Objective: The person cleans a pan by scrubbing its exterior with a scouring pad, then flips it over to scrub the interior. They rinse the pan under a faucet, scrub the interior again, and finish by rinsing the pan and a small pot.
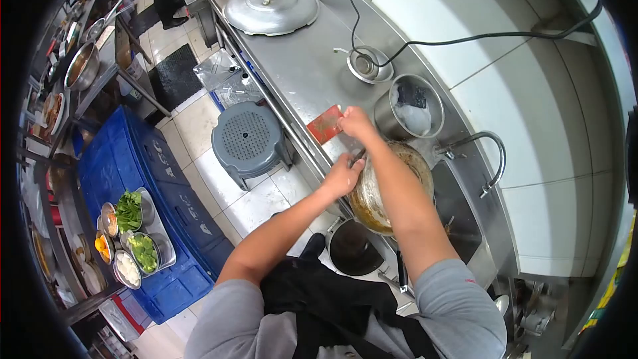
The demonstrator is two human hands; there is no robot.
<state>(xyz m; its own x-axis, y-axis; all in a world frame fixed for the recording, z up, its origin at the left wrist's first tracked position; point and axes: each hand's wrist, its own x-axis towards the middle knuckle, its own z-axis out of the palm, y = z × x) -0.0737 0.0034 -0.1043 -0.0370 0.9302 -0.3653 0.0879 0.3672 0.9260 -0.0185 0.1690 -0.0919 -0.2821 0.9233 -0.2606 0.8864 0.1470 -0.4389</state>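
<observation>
My left hand (343, 175) is closed around the short handle of a large round metal pan (377, 207). Brown, wet-looking residue marks the pan's inside, and it lies over the sink edge, partly hidden by my right forearm. My right hand (357, 124) reaches across the pan, its fingers pinched at the edge of a flat red rectangular piece (324, 125). That piece has a brownish worn middle and overlaps the front of the steel counter (302, 70). Close to my right hand stands a steel pot (409, 106) with suds and a dark pad inside.
A curved tap (495, 159) reaches over the sink (458, 209). Further along the counter are a small strainer bowl (369, 65) and a big lid (271, 8). A grey stool (248, 136) and blue chest (143, 159) stand left. A black pot (355, 249) sits below.
</observation>
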